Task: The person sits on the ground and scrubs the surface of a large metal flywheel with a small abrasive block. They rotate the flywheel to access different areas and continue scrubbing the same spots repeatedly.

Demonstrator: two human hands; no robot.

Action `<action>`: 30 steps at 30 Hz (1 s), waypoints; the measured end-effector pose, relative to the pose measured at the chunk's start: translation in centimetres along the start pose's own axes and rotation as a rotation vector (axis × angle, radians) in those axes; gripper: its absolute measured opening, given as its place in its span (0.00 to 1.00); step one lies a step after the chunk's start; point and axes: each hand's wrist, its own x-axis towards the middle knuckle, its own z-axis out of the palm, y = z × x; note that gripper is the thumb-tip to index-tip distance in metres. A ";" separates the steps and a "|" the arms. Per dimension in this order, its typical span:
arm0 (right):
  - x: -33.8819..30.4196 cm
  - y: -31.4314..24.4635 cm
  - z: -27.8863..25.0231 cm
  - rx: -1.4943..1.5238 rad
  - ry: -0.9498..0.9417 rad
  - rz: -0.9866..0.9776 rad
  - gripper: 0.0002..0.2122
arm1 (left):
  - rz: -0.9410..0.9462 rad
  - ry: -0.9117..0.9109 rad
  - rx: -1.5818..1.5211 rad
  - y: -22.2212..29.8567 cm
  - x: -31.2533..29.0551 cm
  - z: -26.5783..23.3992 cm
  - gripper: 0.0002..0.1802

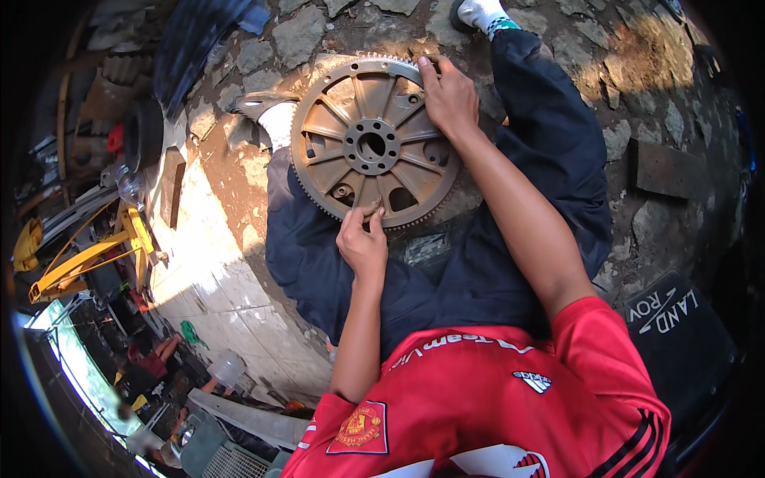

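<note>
A brown, rust-tinted flywheel with a toothed rim, broad spokes and a ring of bolt holes round its hub is propped up between my legs, its face toward me. My right hand grips the upper right of its rim, thumb on the face. At the lower part of the face is my left hand, thumb and fingers drawn together in a pinch. Whatever small thing those fingers may hold is too small to make out.
Rough stone paving lies ahead, with pale tiles to the left. A yellow metal frame and a black tire stand on the left. On the right are a dark block and a black panel. Another person is at lower left.
</note>
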 end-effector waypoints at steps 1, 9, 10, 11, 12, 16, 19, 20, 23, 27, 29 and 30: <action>0.1 -0.1 0.0 -0.013 -0.007 -0.002 0.27 | -0.006 -0.012 -0.008 -0.3 -0.2 -0.2 0.06; -0.2 -0.3 0.1 -0.059 -0.022 0.019 0.26 | -0.127 -0.046 -0.087 -0.7 0.9 -0.2 0.06; -0.1 -0.1 0.2 -0.040 0.005 0.011 0.26 | -0.113 -0.066 -0.071 -0.9 0.4 -0.5 0.06; 0.3 0.0 0.2 -0.063 -0.016 0.014 0.26 | -0.095 -0.047 -0.066 -1.3 0.3 -0.3 0.06; 0.3 -0.1 0.2 -0.088 -0.042 0.021 0.25 | -0.075 -0.040 -0.064 -1.2 0.5 -0.4 0.06; 0.0 -0.7 -0.2 -0.150 -0.093 0.003 0.25 | -0.058 -0.031 -0.038 -0.6 2.0 0.1 0.08; 0.0 -0.1 0.3 -0.124 -0.073 0.001 0.25 | -0.062 -0.044 -0.052 -1.0 0.2 -0.6 0.08; 0.2 0.1 0.4 -0.112 -0.063 0.001 0.25 | -0.075 -0.052 -0.056 -1.2 0.5 -0.4 0.08; 0.5 0.0 0.4 -0.139 -0.099 0.018 0.26 | -0.302 -0.098 -0.125 -0.2 2.7 -0.3 0.07; 0.2 0.0 0.0 -0.139 -0.087 0.014 0.27 | -0.087 0.013 -0.035 -0.5 1.8 0.8 0.07; 0.4 0.5 0.3 -0.128 -0.049 -0.004 0.27 | -0.114 -0.028 -0.038 -0.9 0.5 0.2 0.06; 0.2 0.2 0.3 -0.132 -0.060 0.002 0.27 | -0.136 -0.050 -0.033 -0.7 0.1 -0.4 0.06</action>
